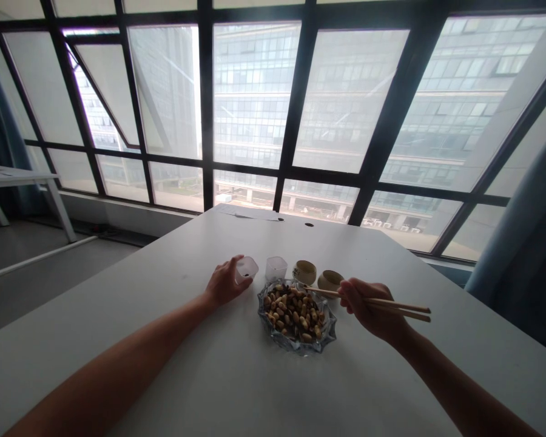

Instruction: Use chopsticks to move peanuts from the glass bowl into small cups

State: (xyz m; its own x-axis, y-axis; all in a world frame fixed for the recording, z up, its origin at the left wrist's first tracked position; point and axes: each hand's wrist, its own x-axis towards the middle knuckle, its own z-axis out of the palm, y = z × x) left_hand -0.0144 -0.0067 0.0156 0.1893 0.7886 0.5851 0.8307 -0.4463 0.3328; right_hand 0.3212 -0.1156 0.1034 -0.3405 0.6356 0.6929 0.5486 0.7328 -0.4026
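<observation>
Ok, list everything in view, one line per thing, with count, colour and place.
glass dish: one, clear, scalloped rim, on the table between the hands
nuts and beans: a heap, tan with some dark ones, in the glass dish
plastic cups: two, clear; one behind the dish, one further left in the left hand
small bowls: two, cream with dark rims, behind the dish; the second is right of the first
chopsticks: one pair, pale wood, tips over the dish
table: one, white, in front of the window
second table: one, white, far left
window: dark frames, buildings outside
left hand: holding the left cup
right hand: holding the chopsticks
</observation>
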